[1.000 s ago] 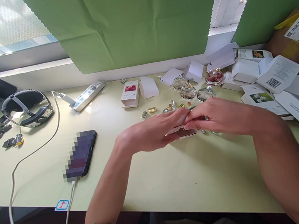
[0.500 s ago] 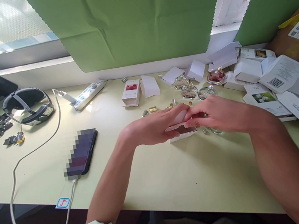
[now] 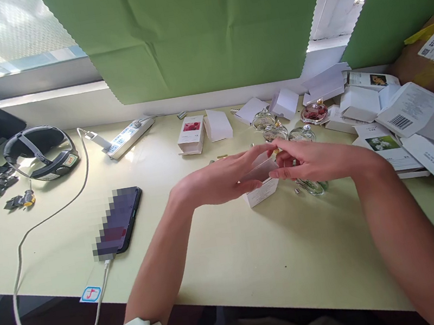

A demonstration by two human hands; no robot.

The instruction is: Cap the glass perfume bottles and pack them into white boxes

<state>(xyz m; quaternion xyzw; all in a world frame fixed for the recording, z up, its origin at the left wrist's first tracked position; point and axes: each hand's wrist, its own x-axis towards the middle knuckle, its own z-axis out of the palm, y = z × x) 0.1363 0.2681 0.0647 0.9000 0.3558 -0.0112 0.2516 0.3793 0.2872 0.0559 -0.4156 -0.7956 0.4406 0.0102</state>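
A small white cardboard box (image 3: 262,194) is between my hands, slightly above or on the table; which of the two cannot be told. My left hand (image 3: 230,177) holds its left side, thumb at the near edge and fingers reaching over the far side. My right hand (image 3: 307,160) grips the right side, with the thumb on the near top edge and the fingers curled behind. A pale flap shows between the hands. Right beside my right hand stand round glass bottles, one (image 3: 310,186) partly under it. A small metal cap (image 3: 297,191) lies close by.
An upright white box with a red picture (image 3: 191,133) stands at the back. Several white boxes (image 3: 408,107) are heaped at the right. A phone (image 3: 121,221) with a cable, a power strip (image 3: 130,137) and a headset (image 3: 45,154) are at the left.
The box has turned and tilted, so its near face with print shows and its dark inside is less visible. My right hand has shifted slightly left, its fingers a bit more spread.
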